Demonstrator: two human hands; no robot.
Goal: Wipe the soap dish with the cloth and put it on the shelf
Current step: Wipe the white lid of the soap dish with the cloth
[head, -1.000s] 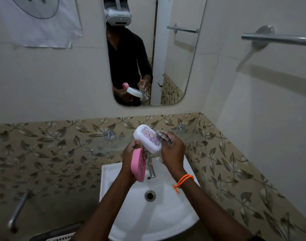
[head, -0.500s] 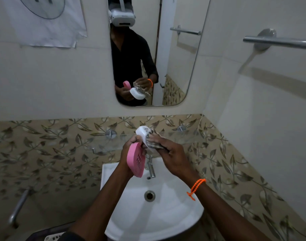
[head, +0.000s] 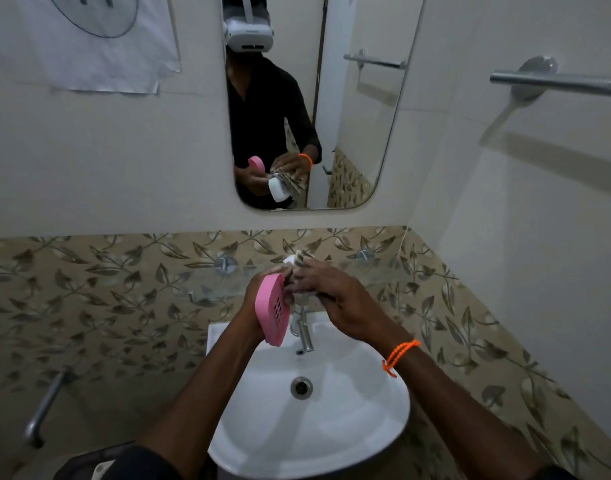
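The left hand (head: 259,299) holds the pink tray (head: 273,308) and the white soap dish (head: 289,260) above the sink (head: 349,403); its grip is closed around both. The right hand (head: 332,296) presses the cloth (head: 302,258) on the dish. To wipe well, I think it should turn the dish slowly, reach the corners, and keep it steady near the glass shelf (head: 366,271).

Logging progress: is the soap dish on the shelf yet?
No. The soap dish is held in the left hand above the sink, off the glass shelf.
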